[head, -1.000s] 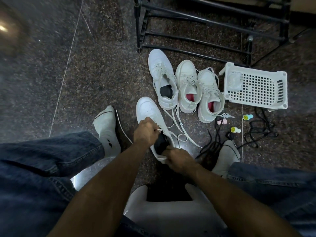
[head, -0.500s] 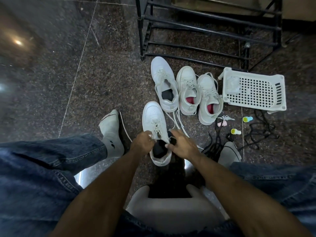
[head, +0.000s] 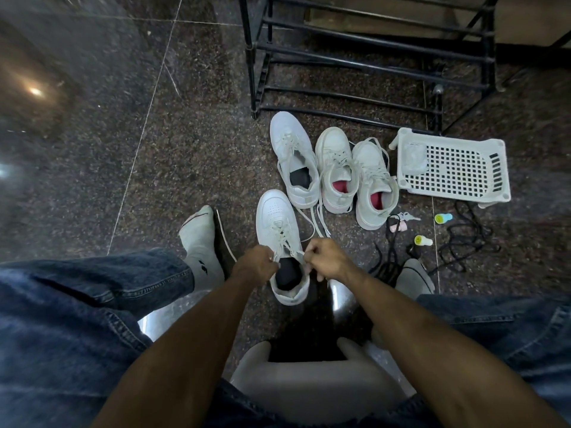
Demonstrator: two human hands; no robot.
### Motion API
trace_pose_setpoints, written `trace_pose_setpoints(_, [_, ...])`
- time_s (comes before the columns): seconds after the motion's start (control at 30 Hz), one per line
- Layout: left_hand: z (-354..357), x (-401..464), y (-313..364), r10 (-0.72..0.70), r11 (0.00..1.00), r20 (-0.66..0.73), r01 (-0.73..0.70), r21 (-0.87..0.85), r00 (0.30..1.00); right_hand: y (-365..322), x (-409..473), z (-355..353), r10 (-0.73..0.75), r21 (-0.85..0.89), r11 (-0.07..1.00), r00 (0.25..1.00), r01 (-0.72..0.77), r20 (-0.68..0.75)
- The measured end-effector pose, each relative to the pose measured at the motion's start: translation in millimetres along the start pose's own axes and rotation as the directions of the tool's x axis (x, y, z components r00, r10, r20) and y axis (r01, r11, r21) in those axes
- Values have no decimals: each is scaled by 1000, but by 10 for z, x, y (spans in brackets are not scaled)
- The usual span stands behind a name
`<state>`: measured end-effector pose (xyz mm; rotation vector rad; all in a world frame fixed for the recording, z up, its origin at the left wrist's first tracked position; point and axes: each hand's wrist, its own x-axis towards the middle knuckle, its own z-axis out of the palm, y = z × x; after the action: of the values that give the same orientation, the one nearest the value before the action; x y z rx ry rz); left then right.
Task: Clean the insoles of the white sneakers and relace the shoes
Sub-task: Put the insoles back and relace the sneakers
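Your left hand [head: 258, 264] and right hand [head: 327, 261] each pinch a lace end of the near white leather sneaker [head: 279, 230], laced, dark insole in; its partner at one o'clock [head: 293, 159] trails loose laces, likely next.

Looking like a home entryway or hallway, a shoe-keeping corner. Showing polished dark speckled stone floor [head: 191, 156] with thin pale tile joints, reflecting a ceiling light. Standing at the far edge of the floor, a black metal shoe rack [head: 364, 60] with bare rails. Lying on the floor in front of the rack, several white sneakers [head: 336, 171] side by side, a white perforated plastic basket [head: 454, 166] tipped over just beside them, loose black laces [head: 463, 242] and small household odds and ends. Sitting low in denim and socks, working at floor level.
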<state>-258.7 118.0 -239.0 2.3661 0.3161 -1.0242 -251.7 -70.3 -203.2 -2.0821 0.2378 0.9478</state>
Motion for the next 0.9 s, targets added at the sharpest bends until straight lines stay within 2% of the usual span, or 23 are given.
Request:
trace_pose_setpoints(0.07, [-20,-25,38,-20,998,-49,22,55,999,44,-20,-85,-12,-7,1000,999,12,29])
trace_pose_setpoints(0.13, [-54,-30,59,-18,998,-32,20,67,999,79,-45,-221,-37,-80,996,999,38,19])
trace_pose_setpoints(0.2, [-136,-55,59,-5,998,26,3,60,1000,127,-34,-391,-40,-202,979,999,41,9])
trace_pose_setpoints(0.3, [-322,-64,35,-2,999,39,0,50,999,171,36,-607,-25,-407,913,1000,25,6])
trace_pose_setpoints(0.47, [-575,-93,32,-141,983,137,123,133,980,82,47,-742,-40,-601,797,998,61,49])
trace_pose_setpoints(0.67, [-805,-250,22,-127,987,247,96,132,961,76,-68,-771,-40,-700,713,999,38,14])
trace_pose_setpoints(0.73, [-837,-275,18,-81,997,270,82,6,959,103,-98,-779,-37,-705,708,999,37,16])
trace_pose_setpoints(0.77, [-849,-280,21,-59,984,255,100,-150,965,105,-105,-795,-26,-698,715,999,38,27])
trace_pose_setpoints(0.83, [-907,-332,86,-26,883,195,114,-455,980,66,-105,-832,13,-655,754,996,51,92])
trace_pose_setpoints(0.9, [-1003,-406,263,-2,779,120,77,-622,993,-54,-124,-887,46,-581,812,986,58,163])
